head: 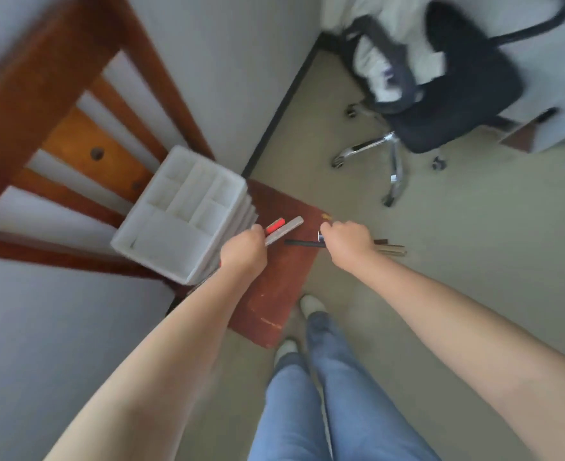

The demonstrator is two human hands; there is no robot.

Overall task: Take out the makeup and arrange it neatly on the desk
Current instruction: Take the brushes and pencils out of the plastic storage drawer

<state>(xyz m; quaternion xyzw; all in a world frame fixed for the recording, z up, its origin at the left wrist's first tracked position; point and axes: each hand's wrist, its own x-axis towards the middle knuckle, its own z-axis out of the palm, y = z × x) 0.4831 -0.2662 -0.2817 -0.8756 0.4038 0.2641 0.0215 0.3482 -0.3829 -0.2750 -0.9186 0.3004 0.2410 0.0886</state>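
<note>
View: from the head, looking steeply down past two bare forearms; the frame is blurred by motion.
Table: a small reddish-brown table sits at the centre, beside a grey wall and a wooden slatted frame at 10 o'clock.
Organizer: a white compartmented makeup organizer stands on the table at 9 o'clock from the hands, its open sections facing up — what lies inside cannot be made out.
Left hand: the left hand is clenched around a grey stick and a red stick, which both jut out toward 2 o'clock, just beside the organizer's edge.
Right hand: the right hand is curled around several slim items — a black pencil pokes out at 9 o'clock over the table, and brown and gold tube ends stick out at 3 o'clock, past the table edge and above the floor.
Floor: beige carpet.
Person: blue jeans and light shoes at 6 o'clock.
Background: a black office chair on a chrome wheeled base at 1 o'clock, with pale cloth heaped on it.
</note>
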